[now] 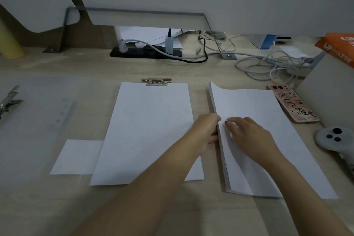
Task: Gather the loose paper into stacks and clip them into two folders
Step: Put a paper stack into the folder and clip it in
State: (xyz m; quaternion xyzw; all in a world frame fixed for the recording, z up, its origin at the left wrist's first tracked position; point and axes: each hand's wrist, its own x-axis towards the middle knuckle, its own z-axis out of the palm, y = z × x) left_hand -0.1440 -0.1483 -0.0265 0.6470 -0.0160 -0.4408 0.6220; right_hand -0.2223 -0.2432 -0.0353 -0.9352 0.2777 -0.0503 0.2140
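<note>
A thick stack of white paper lies on the right of the desk, its top sheets lifted along the left edge. My left hand grips that left edge, thumb on top and fingers under the sheets. My right hand rests on top of the stack with curled fingertips pressing the paper. In the middle lies another white stack with a gold clip at its far end. A translucent folder with a metal clip lies at the left, and a small white sheet sits beside it.
A phone in a pink case and a grey controller lie right of the stack. A black power strip and tangled cables run along the back. A cardboard box stands at the right edge.
</note>
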